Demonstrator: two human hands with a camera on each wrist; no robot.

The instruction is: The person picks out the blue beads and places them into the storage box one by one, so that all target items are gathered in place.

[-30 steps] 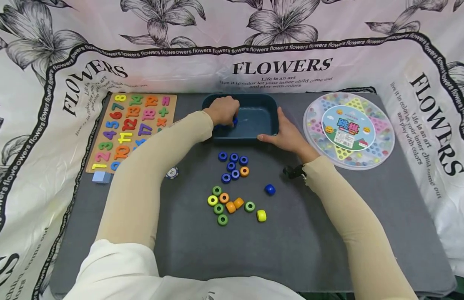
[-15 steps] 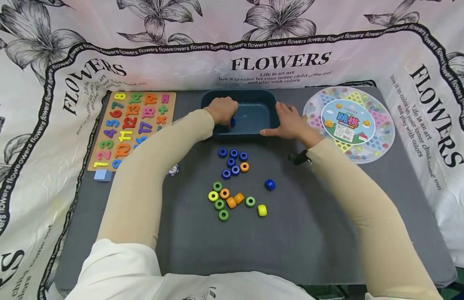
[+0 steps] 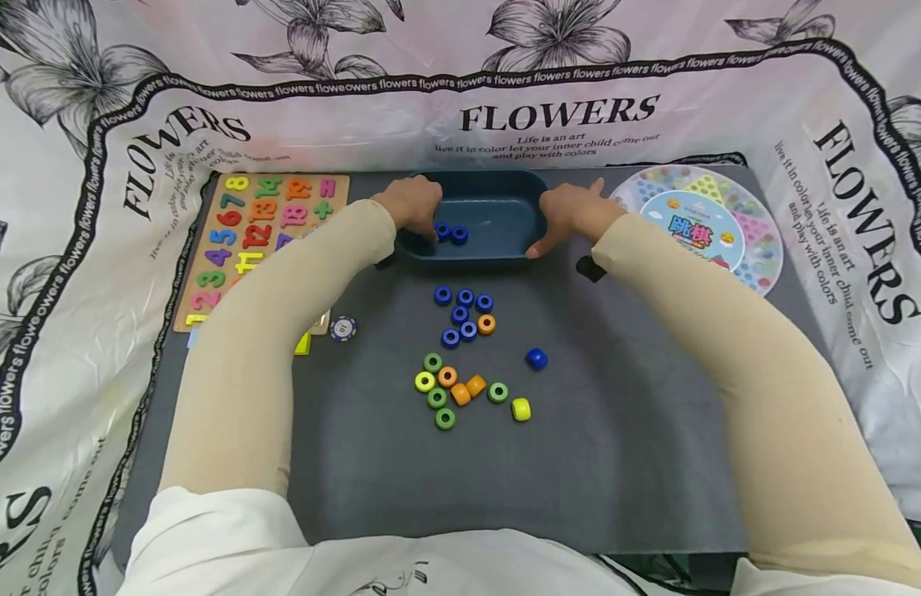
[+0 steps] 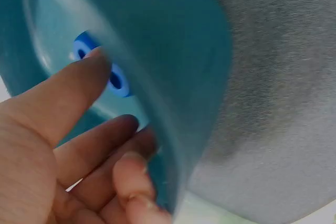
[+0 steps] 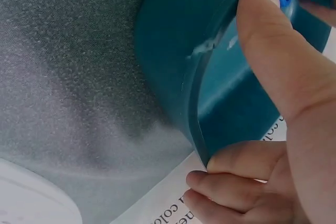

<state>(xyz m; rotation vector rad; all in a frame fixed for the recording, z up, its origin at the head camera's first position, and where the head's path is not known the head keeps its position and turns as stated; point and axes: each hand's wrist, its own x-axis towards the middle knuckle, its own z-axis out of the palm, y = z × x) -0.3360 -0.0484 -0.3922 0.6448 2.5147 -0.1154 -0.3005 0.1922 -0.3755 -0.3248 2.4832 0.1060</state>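
Note:
A dark teal tray (image 3: 497, 258) stands at the back of the table with blue beads (image 3: 458, 235) inside it, near its left end. My left hand (image 3: 410, 205) is over the left end of the tray. In the left wrist view its thumb is beside the beads in the tray and its fingers are loosely bent, with nothing seen between them. My right hand (image 3: 572, 213) holds the tray's right end, its thumb on the near rim and its fingers at the end rim. More blue beads (image 3: 459, 314) and one orange bead (image 3: 486, 324) lie in front of the tray.
Green, orange and yellow beads (image 3: 445, 418) are scattered nearer me, and a single blue bead (image 3: 536, 358) lies to their right. A number board (image 3: 229, 248) is on the left, beside a poker chip (image 3: 343, 329). A round Chinese checkers set (image 3: 758, 240) is at right.
My left hand has drawn back left to the tray's end, and two blue beads now show inside. My right hand stays at the right end, its fingers more bent.

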